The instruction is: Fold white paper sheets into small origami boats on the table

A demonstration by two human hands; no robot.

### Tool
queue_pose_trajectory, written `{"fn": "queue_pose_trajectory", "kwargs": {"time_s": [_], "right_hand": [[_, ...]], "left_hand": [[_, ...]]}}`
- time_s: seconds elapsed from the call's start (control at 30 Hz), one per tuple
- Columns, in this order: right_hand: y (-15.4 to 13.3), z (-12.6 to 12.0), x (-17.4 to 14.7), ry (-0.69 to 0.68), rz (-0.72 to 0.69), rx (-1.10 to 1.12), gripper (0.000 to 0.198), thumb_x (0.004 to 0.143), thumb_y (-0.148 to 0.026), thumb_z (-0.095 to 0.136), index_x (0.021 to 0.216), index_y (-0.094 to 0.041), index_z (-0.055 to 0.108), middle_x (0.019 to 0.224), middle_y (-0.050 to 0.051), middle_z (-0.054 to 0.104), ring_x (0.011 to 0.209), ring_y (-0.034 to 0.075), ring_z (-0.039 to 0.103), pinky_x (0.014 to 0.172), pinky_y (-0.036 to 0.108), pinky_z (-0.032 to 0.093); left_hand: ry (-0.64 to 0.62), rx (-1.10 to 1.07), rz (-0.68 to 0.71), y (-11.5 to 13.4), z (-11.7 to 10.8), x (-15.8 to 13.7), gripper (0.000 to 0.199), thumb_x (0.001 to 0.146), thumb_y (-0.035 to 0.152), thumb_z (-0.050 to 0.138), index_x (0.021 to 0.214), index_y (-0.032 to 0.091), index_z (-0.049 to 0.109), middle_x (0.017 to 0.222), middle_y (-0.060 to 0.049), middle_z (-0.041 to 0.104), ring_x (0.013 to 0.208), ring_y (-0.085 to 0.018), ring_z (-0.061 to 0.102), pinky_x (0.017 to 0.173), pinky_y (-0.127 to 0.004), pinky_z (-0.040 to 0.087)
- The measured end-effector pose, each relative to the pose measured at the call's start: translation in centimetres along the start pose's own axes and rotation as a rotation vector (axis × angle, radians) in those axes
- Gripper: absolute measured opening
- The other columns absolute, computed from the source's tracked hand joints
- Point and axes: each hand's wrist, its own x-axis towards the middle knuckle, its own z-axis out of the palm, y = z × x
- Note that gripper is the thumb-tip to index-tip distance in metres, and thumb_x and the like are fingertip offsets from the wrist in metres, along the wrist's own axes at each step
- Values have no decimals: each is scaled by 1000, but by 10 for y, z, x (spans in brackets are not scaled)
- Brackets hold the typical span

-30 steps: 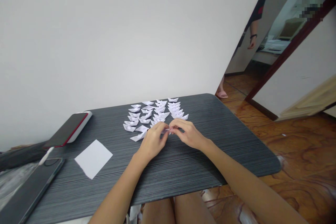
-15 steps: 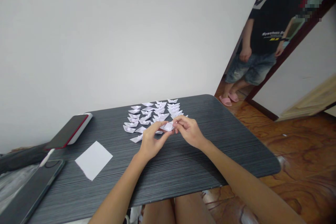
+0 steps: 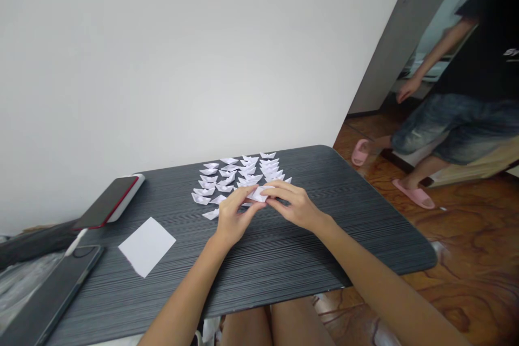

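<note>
Both hands are occupied. The left hand (image 3: 236, 215) and right hand (image 3: 295, 206), fingers drawn in narrow, jointly pinch a small folded paper piece (image 3: 258, 193) just above the worktop (image 3: 344, 221), at the near edge of the finished group. Completed: several columns of white paper boats (image 3: 250, 179), standing on the far middle of the worktop, many nested close or touching. In progress: the held piece, judged to be in its later folds, though the fingers cover much of it and its exact stage cannot be confirmed. Outstanding: one flat square paper sheet (image 3: 147, 247), uncreased as far as visible, lying on the left, well apart from the boats. Further left is a red-edged smartphone (image 3: 107, 203); a person (image 3: 474, 81) is at far right.
</note>
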Motion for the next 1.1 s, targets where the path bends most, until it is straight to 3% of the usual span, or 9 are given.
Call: {"fn": "queue_pose_trajectory", "kwargs": {"time_s": [0.23, 0.33, 0.47, 0.6, 0.83, 1.1], "right_hand": [[1, 2, -2, 13, -20, -67, 17, 80, -14, 46, 89, -18, 59, 95, 9, 56, 88, 15, 55, 75, 27, 47], [2, 2, -1, 34, -4, -39, 17, 80, -14, 46, 89, -19, 59, 94, 8, 56, 87, 15, 55, 74, 28, 48], [1, 2, -1, 29, 6, -1, 17, 80, -13, 45, 89, -19, 58, 95, 9, 56, 89, 15, 55, 76, 29, 47], [-2, 1, 1, 27, 55, 55, 13, 79, -13, 47, 84, -18, 58, 93, 9, 57, 88, 16, 55, 77, 30, 46], [-3, 0, 7, 95, 138, 163, 4, 75, -18, 55, 72, -17, 58, 81, 7, 61, 77, 15, 57, 71, 29, 46], [-3, 9, 4, 150, 351, 370, 7, 72, -20, 57, 69, -16, 54, 73, 4, 60, 69, 14, 56, 64, 27, 47]], "left_hand": [[-42, -126, -44, 1, 2, -1, 32, 70, 24, 59, 101, 17, 55, 94, -9, 59, 78, -15, 59, 69, -27, 50], [-105, -39, 19, 2, -1, 1, 19, 73, 23, 56, 91, 17, 59, 93, -9, 59, 81, -16, 57, 69, -28, 49], [-68, 111, 127, 1, -4, 2, 13, 75, 20, 52, 84, 18, 62, 91, -8, 59, 83, -16, 56, 71, -28, 48], [-47, 119, 147, 2, -3, 1, 13, 75, 18, 52, 83, 18, 62, 90, -7, 59, 84, -16, 56, 72, -28, 46], [8, -19, 59, 10, -1, 3, 8, 73, 16, 56, 73, 15, 63, 80, -7, 62, 75, -15, 58, 69, -28, 47], [-8, -355, -236, 11, 5, 1, 10, 72, 23, 57, 75, 13, 59, 75, -5, 60, 64, -14, 59, 61, -28, 50]]}}
